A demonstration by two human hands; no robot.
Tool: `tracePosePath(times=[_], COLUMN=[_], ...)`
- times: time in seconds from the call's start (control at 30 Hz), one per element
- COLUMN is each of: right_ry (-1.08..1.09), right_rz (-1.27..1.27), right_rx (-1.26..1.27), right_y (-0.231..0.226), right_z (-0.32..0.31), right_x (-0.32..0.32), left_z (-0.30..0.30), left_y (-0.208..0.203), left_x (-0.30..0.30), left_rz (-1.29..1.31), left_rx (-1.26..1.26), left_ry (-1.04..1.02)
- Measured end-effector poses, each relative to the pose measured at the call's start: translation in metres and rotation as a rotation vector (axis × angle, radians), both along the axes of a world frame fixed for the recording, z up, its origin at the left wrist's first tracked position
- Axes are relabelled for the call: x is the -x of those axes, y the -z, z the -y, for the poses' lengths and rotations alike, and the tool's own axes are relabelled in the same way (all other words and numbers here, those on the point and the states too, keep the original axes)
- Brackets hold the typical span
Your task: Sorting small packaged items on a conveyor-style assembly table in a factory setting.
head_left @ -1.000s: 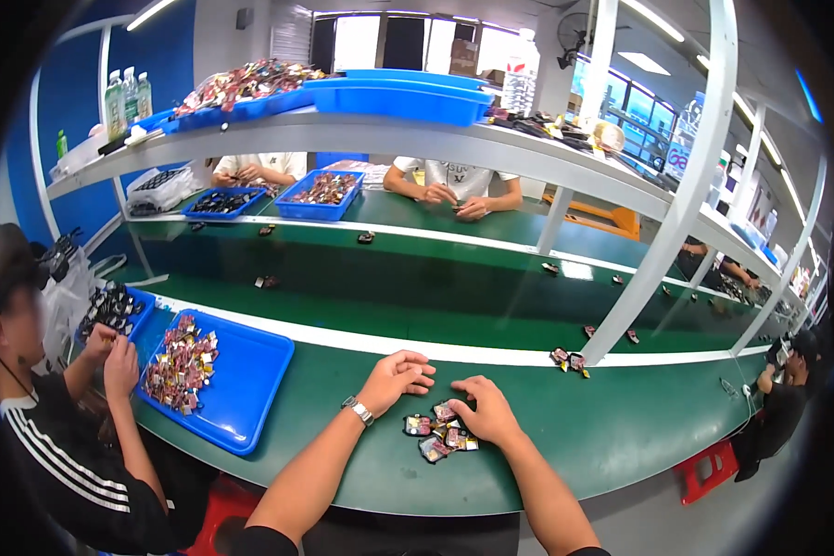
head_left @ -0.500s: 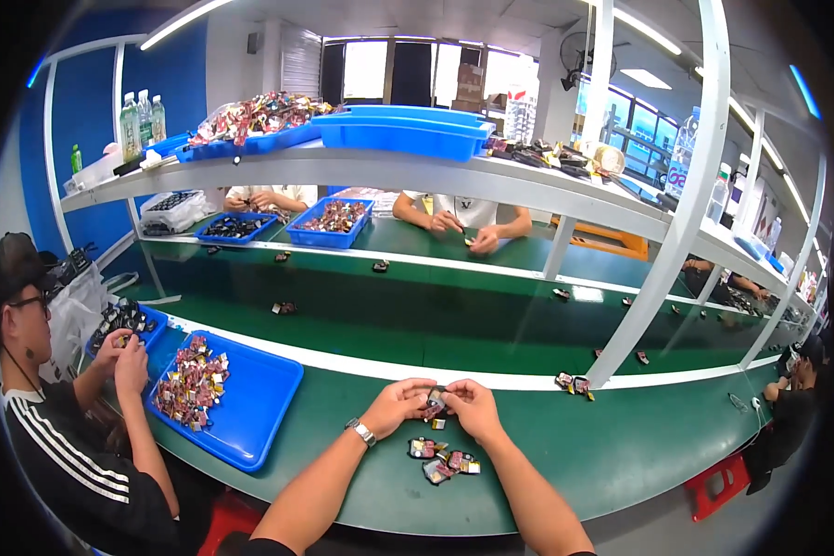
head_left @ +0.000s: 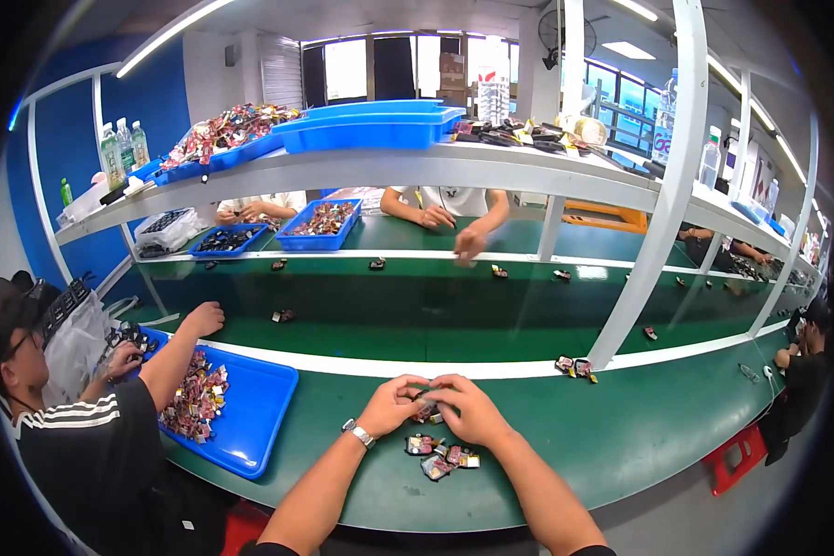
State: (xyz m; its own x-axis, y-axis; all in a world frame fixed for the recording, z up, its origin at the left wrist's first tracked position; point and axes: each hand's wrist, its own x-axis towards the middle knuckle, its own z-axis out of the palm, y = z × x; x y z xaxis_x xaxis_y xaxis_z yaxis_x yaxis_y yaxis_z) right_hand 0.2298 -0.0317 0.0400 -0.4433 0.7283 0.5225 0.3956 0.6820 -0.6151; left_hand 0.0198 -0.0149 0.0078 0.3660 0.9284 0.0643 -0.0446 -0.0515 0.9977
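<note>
One small red-and-black electronic piece (head_left: 424, 414) sat gripped between my left hand (head_left: 392, 405) and right hand (head_left: 471, 410), fingers curled, seemingly unfinished; several similar pieces (head_left: 438, 458) lay nearby on the green worktop (head_left: 574, 440), probably undone.

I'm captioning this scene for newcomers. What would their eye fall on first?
Probably the blue tray at left on the green bench, with reddish pieces heaped in its left part. Then the left hand and right hand, meeting around a small part just beyond a little pile. Above, a white shelf bears stacked blue bins.
</note>
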Motion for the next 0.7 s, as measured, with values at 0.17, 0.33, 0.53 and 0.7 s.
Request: tracePosePath(times=[0.17, 0.33, 0.53, 0.7], right_ry=[0.011, -0.016, 0.04, 0.072], right_rz=[0.189, 0.186, 0.105, 0.021], right_rx=[-0.172, -0.107, -0.026, 0.008], right_y=[-0.005, -0.002, -0.001, 0.011], right_z=[0.006, 0.004, 0.005, 0.001], right_x=[0.001, 0.004, 0.004, 0.007], left_z=[0.005, 0.004, 0.001, 0.003], left_y=[-0.013, -0.007, -0.004, -0.009], left_x=[-0.006, 0.0, -0.003, -0.002], left_rz=[0.006, 0.041, 0.103, 0.155], left_rx=[0.072, 0.119, 0.18, 0.152], left_ry=[-0.013, 0.035, 0.103, 0.117])
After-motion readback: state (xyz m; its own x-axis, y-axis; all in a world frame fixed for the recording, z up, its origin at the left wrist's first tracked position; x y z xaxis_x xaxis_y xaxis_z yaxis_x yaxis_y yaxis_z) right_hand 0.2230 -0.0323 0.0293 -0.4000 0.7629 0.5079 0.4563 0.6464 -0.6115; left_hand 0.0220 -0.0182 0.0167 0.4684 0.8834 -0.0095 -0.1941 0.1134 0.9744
